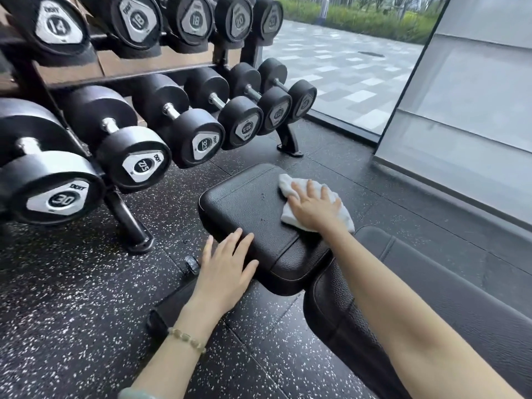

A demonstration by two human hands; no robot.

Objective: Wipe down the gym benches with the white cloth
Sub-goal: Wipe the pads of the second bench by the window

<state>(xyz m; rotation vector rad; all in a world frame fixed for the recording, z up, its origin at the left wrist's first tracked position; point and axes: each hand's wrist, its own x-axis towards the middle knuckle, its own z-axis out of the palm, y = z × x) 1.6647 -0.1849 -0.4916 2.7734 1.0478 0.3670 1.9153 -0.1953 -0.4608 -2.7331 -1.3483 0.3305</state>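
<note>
Pressing white cloth (286, 184) onto bench pad (244, 208): right hand (316, 211), grip wide; left hand (226, 272) flat on pad edge, grip wide.

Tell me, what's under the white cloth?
The black bench seat pad. The right hand presses flat on the white cloth, so the pad surface beneath is hidden.

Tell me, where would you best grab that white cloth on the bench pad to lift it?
Pinch the white cloth at its bunched far-left corner, coming from above on the side facing the dumbbells. That corner sticks out in folds beyond the right hand, which presses the rest flat on the seat pad, so it likely offers the easiest purchase.
</note>
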